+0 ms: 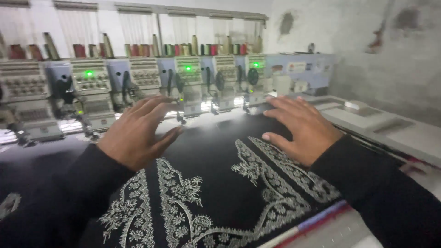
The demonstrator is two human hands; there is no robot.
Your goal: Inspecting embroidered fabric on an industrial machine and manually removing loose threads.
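Left hand [138, 133] and right hand [301, 128] spread, seemingly touching black embroidered cloth [220, 183].

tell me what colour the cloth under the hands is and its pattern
Black fabric with silvery-white floral embroidery, in the head view.

I see my left hand [138, 131] spread flat, palm down, fingers together, thumb out toward the right hand [301, 128], which lies likewise, open and empty. Dark sleeves cover both forearms to the wrists.
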